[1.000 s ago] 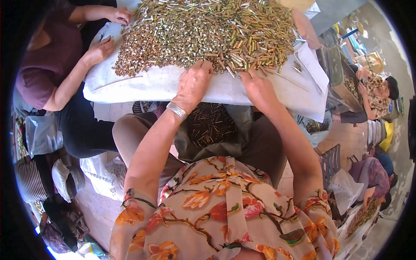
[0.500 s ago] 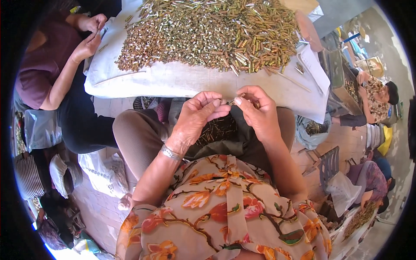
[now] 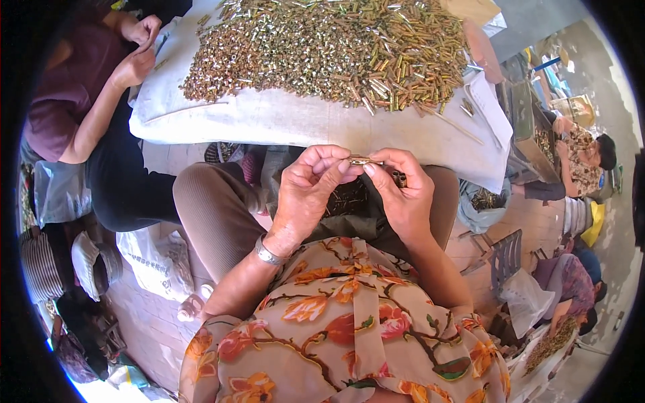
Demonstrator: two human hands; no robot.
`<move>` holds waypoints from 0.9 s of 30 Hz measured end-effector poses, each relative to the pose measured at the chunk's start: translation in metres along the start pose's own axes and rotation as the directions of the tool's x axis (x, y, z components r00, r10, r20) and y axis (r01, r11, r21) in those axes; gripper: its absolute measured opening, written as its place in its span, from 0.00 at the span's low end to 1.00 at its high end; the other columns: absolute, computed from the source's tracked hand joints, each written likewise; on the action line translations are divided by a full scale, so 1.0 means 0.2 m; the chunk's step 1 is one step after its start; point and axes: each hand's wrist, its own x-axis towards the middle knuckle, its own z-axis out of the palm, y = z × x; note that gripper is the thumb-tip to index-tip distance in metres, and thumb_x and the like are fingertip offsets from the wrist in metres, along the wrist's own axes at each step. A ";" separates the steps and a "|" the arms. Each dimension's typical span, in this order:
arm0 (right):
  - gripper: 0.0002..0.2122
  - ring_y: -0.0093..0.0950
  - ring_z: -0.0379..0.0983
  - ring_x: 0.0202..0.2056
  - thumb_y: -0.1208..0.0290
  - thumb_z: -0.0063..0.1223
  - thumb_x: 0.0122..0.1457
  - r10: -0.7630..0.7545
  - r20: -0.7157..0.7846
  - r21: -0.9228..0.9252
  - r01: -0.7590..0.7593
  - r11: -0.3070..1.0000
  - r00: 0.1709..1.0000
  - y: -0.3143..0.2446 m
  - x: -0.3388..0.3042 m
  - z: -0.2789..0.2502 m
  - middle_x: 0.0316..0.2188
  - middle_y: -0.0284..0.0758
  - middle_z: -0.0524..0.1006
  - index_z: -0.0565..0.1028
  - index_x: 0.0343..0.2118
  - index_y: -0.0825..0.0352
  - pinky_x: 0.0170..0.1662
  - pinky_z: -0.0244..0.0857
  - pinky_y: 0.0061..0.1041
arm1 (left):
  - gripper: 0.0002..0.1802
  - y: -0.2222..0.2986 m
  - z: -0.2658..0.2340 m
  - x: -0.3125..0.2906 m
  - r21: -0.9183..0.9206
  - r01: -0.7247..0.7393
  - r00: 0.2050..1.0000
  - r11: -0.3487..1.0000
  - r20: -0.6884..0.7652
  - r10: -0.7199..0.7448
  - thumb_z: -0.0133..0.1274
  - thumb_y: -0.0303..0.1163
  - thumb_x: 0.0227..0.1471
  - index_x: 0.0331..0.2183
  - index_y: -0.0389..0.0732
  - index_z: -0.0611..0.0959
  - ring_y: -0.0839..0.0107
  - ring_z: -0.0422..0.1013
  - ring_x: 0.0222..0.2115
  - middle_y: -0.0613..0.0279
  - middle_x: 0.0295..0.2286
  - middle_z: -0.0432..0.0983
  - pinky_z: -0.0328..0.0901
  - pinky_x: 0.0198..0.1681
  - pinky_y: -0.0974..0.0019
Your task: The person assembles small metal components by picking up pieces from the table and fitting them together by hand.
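Observation:
My left hand (image 3: 308, 183) and my right hand (image 3: 407, 193) meet in front of my lap, fingers closed. Between their fingertips lies a small brass-coloured metal tube (image 3: 363, 160), held level and gripped at both ends. More metal tubes (image 3: 400, 178) are tucked in the curled fingers of my right hand, their round ends showing. Beyond my hands, a large pile of small metal parts covers the white-covered table (image 3: 282, 124): short nut-like pieces (image 3: 235, 70) on the left, longer tubes (image 3: 403, 67) on the right. Below my hands, dark fabric on my lap holds more metal pieces (image 3: 348, 199), partly hidden.
At left, a co-worker's hands (image 3: 138, 57) work close to the table edge. Thin sticks (image 3: 457, 126) and a paper sheet (image 3: 489, 107) lie at the table's right. A blue bag of parts (image 3: 480, 208) stands right of my knee; a white plastic bag (image 3: 158, 262) rests on the floor.
My fingertips now hold the tube level in plain sight, where before little of it showed. My right hand has turned slightly, exposing the ends of the other tubes. The view has shifted slightly.

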 end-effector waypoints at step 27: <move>0.07 0.16 0.71 0.24 0.75 0.54 0.58 0.193 0.369 0.080 -0.238 0.968 0.909 -0.03 0.03 -0.13 0.26 0.31 0.79 0.77 0.36 0.72 0.27 0.65 0.16 | 0.06 0.01 -0.16 0.07 -0.186 0.321 0.889 0.929 0.398 -0.228 0.56 0.24 0.51 0.33 0.36 0.77 0.69 0.77 0.27 0.56 0.29 0.78 0.74 0.34 0.67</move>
